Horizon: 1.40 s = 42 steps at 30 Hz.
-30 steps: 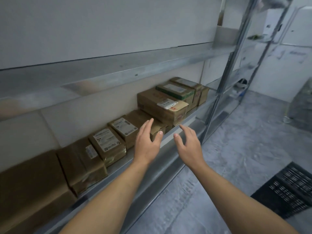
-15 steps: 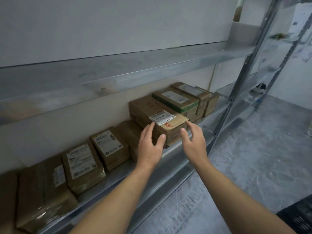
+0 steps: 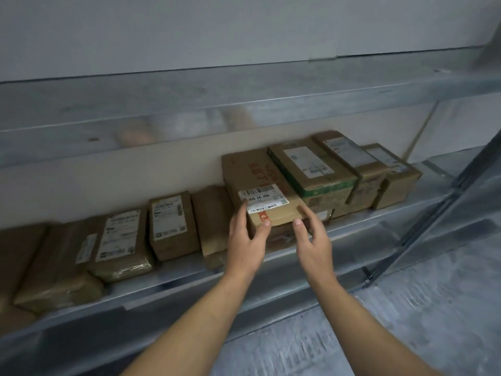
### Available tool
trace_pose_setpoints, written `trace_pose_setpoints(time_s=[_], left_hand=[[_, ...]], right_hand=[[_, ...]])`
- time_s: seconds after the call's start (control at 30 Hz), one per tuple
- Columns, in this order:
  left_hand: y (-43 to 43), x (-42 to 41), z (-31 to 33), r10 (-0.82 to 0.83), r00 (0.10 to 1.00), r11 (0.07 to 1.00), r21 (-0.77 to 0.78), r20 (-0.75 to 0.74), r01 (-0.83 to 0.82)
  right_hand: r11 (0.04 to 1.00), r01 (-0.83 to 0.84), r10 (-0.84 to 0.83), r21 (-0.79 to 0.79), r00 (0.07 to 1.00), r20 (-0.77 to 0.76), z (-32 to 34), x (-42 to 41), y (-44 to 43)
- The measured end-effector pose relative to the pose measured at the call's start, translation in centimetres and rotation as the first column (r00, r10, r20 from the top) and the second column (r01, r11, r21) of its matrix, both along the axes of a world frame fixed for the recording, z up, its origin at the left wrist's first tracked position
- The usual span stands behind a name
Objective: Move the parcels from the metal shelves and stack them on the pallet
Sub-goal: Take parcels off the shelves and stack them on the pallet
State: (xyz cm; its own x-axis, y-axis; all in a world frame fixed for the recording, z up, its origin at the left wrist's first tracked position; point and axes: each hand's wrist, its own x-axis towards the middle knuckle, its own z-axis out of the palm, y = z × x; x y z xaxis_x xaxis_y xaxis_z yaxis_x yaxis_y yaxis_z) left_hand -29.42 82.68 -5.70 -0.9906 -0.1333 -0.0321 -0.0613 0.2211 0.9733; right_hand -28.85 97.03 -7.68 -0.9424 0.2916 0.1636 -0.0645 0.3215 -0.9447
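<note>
A row of brown cardboard parcels lies on the lower metal shelf (image 3: 298, 270). The tallest, a box with a white barcode label (image 3: 260, 183), sits in the middle. My left hand (image 3: 246, 240) touches its near left corner, fingers on the label and thumb on the front edge. My right hand (image 3: 311, 240) is spread at its near right corner, fingertips against the box. Neither hand has closed around it. A green-banded box (image 3: 311, 169) leans against its right side. The pallet is out of view.
Smaller labelled parcels (image 3: 168, 223) (image 3: 119, 242) line the shelf to the left, and two more boxes (image 3: 393, 172) sit at the right end. An upper shelf (image 3: 244, 104) overhangs closely. A slanted upright post (image 3: 447, 199) stands right, grey floor below.
The view has swung closer to the shelf. Both hands have reached forward from open air onto the near corners of the barcode-labelled box.
</note>
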Motion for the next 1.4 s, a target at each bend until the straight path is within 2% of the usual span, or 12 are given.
trace_pose_setpoints(time_s=[0.2,0.37,0.73,1.0,1.17,1.4], left_hand=[[0.9,0.8,0.2,0.065,0.996,0.994,0.095,-0.054,-0.060],[-1.7,3.5,1.5,0.134,0.975,0.990,0.076,-0.179,-0.122],[-14.3,15.8,3.1,0.400,0.849,0.916,0.125,-0.346,-0.380],[-25.9,28.8,3.0,0.619,0.672,0.779,0.210,-0.407,-0.591],[-32.3,36.9,2.9,0.710,0.577,0.689,0.229,-0.404,-0.687],[-39.4,46.4,1.8,0.838,0.384,0.490,0.226,-0.387,-0.842]], right_hand=[[0.985,-0.057,0.052,-0.161,0.998,-0.033,0.8,0.1,-0.4],[0.966,-0.142,0.123,-0.216,0.987,-0.098,2.2,2.1,-2.3],[0.867,-0.471,0.447,-0.163,0.879,-0.165,4.2,10.0,-15.4],[0.690,-0.707,0.683,-0.152,0.706,-0.186,4.6,18.5,-28.7],[0.514,-0.831,0.811,-0.215,0.552,-0.195,4.8,24.5,-37.2],[0.303,-0.925,0.926,-0.230,0.343,-0.160,4.5,32.6,-46.6]])
